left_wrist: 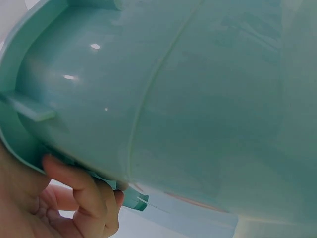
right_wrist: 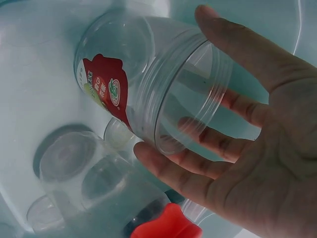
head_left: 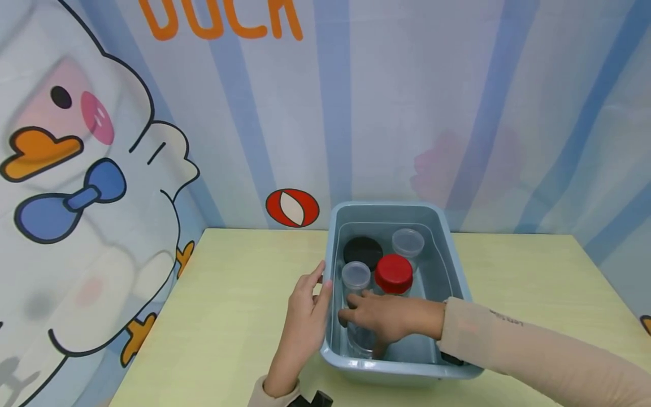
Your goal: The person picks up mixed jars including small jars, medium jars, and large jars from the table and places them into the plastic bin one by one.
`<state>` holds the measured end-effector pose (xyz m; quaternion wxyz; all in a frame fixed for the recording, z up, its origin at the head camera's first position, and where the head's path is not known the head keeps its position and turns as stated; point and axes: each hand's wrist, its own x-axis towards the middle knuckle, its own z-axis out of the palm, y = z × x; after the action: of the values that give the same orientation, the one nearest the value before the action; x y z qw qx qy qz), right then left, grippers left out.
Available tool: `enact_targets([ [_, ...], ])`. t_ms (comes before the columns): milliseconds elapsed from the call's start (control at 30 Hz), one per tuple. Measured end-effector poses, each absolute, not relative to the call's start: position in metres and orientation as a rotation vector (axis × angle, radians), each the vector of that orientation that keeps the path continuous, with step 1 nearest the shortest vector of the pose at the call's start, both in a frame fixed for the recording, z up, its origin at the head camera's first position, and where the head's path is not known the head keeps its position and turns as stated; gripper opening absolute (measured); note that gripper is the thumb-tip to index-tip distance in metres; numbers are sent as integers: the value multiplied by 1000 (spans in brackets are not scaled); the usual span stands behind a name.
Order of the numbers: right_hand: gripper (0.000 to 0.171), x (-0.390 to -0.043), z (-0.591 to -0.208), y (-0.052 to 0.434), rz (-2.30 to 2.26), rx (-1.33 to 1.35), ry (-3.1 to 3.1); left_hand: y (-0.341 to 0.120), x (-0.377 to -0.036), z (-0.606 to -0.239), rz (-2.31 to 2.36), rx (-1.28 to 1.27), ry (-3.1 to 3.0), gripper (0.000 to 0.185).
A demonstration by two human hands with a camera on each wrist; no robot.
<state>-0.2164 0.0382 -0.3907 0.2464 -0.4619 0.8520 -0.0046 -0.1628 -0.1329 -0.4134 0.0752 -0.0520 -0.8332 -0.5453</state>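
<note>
My left hand (head_left: 304,316) grips the left rim of a blue-grey plastic tub (head_left: 402,368). In the left wrist view its curled fingers (left_wrist: 81,191) lie at the rim, beside the tub's outer wall. Inside the tub, my right hand (head_left: 389,316) reaches over a clear lidless jar (right_wrist: 143,84) with a red label. In the right wrist view the spread fingers and thumb (right_wrist: 242,44) surround the jar's open mouth, loosely rather than closed on it. Beyond it stand a jar with a clear lid (head_left: 356,273) and one with a red lid (head_left: 394,272).
Farther back in the tub are a black-lidded jar (head_left: 363,252) and another container with a clear lid (head_left: 408,242). The tub stands on a pale yellow table (head_left: 244,282), close to a striped cloth backdrop (head_left: 386,113) printed with a duck.
</note>
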Motion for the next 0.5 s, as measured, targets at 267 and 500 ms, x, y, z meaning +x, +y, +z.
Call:
enact_targets([
  [267, 71, -216, -389, 38, -8, -1241, 2313, -134, -163, -413, -1640, -160, -2493, 49],
  [500, 72, -217, -385, 38, 21, -1221, 2310, -133, -163, -415, -1635, -163, -2490, 49],
])
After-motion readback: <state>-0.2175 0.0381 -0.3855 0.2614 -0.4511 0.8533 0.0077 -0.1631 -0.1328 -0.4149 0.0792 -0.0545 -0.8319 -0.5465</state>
